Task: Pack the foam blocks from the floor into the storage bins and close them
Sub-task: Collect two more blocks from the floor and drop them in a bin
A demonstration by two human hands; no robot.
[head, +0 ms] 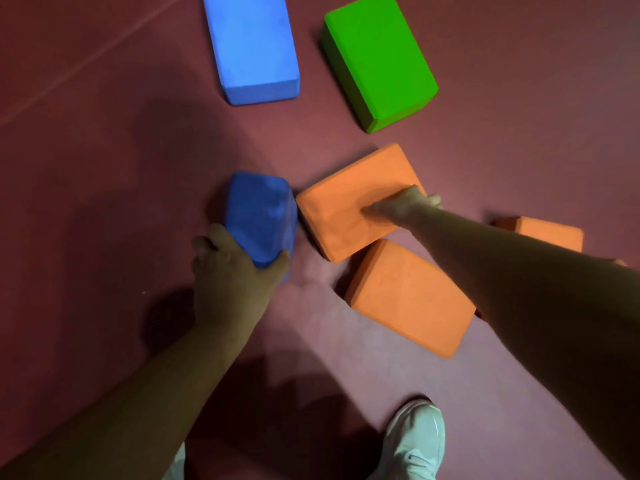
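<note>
A person's left hand clamps its fingers round a dark blue foam block; the right hand pinches an orange foam block by its edge on the maroon floor.

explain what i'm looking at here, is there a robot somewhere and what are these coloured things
There is no robot: the grip here is a person's two bare hands. The single picture comes from a camera worn on the person's head, looking down at a dark red floor. The left hand holds a dark blue block, tipped up at an angle. The right hand lies on an orange block, fingers over its far edge; blur hides whether it truly grips. A second orange block lies just nearer, and a third orange block shows past the right forearm. Further off lie a light blue block and a green block. A pale shoe shows at the bottom. No storage bin is in view.
</note>
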